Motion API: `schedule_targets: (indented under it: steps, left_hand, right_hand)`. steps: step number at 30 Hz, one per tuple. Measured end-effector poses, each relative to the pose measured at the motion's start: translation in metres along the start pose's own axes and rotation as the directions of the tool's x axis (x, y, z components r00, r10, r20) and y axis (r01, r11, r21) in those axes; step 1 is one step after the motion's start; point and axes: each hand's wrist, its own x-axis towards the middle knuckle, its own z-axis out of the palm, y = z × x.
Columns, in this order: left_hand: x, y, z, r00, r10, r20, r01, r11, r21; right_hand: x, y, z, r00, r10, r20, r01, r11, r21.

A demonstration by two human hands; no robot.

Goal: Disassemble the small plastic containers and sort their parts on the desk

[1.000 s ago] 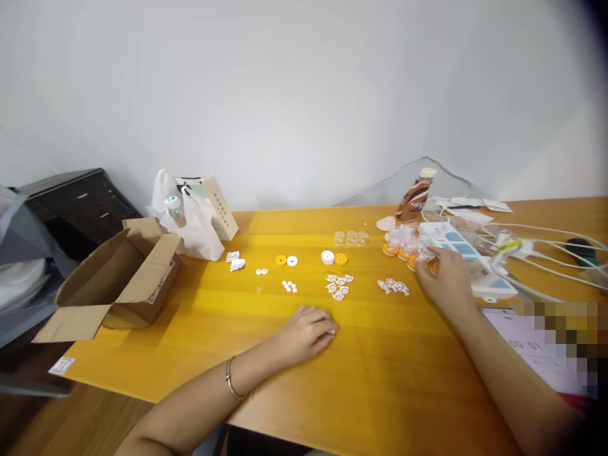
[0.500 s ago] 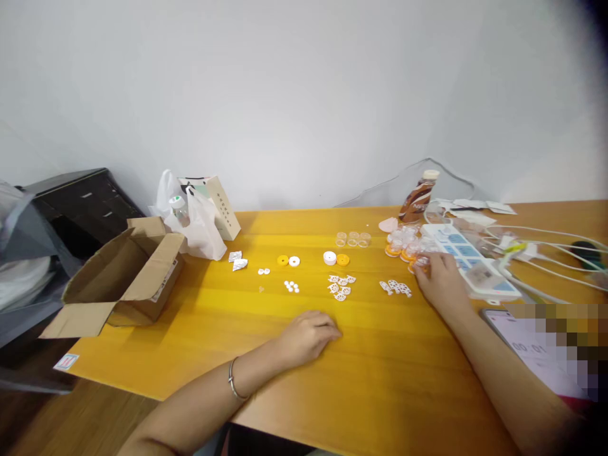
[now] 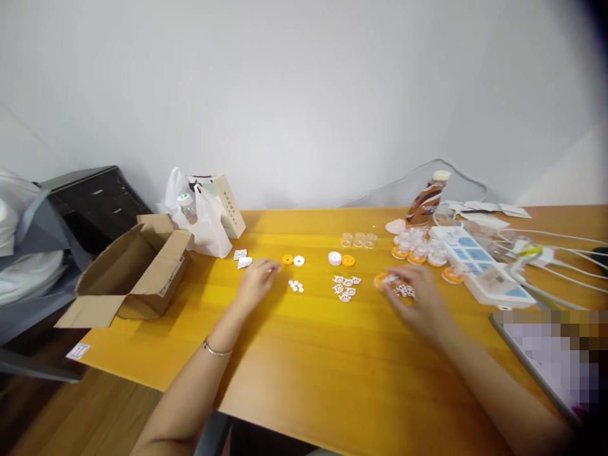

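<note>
My right hand point(image 3: 420, 301) pinches a small round piece with an orange base and clear top point(image 3: 380, 281), held tilted above the table. White openwork pieces point(image 3: 405, 291) lie partly hidden behind that hand. My left hand point(image 3: 256, 283) is at the left of the small parts, thumb and fingertips drawn together; what they hold, if anything, is hidden. Just beyond its fingertips lie an orange disc point(image 3: 287, 259) and a white ring point(image 3: 299, 260). Small white round pieces point(image 3: 295, 286) rest to its right. More openwork pieces point(image 3: 345, 288) lie between my hands.
Behind stand a white cup-shaped part point(image 3: 335, 258), an orange disc point(image 3: 348, 260) and clear rings point(image 3: 358, 240). More orange-and-clear pieces point(image 3: 413, 244) cluster beside a power strip point(image 3: 479, 266), a bottle point(image 3: 429, 197) and a phone point(image 3: 532, 354). Left: foil packets point(image 3: 244, 262), cardboard box point(image 3: 161, 272), plastic bag point(image 3: 211, 228).
My right hand has moved left from the cluster, bringing one orange-and-clear piece. My left hand has gone left and forward from the table's middle, covering two small white discs.
</note>
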Motion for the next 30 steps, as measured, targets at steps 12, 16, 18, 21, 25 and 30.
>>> schedule_targets:
  steps: [12,16,18,21,25,30]
  left_hand:
    - [0.001,-0.064,-0.001,0.96,-0.267,0.086,0.258,0.961,0.101]
    - [0.001,-0.063,0.0,0.963,-0.255,0.089,0.247,0.965,0.092]
    - [0.001,-0.062,-0.001,0.966,-0.246,0.079,0.238,0.967,0.093]
    - [0.003,-0.053,-0.005,0.97,-0.241,0.036,0.235,0.965,0.113]
    - [0.001,-0.014,-0.005,0.99,-0.084,-0.114,0.099,0.986,0.132]
    - [-0.018,0.064,0.018,0.918,0.329,0.223,-0.304,0.943,-0.136]
  right_hand:
    - [-0.015,-0.062,0.016,0.866,-0.214,0.453,0.028,0.924,0.382]
    - [-0.015,-0.06,0.017,0.859,-0.206,0.469,0.015,0.925,0.379]
    - [-0.016,-0.059,0.018,0.858,-0.205,0.472,0.012,0.925,0.379]
    - [-0.017,-0.059,0.02,0.856,-0.201,0.476,0.006,0.925,0.38]
    - [-0.017,-0.058,0.023,0.864,-0.193,0.464,-0.002,0.922,0.387]
    - [-0.021,-0.054,0.031,0.884,-0.166,0.437,-0.042,0.903,0.428]
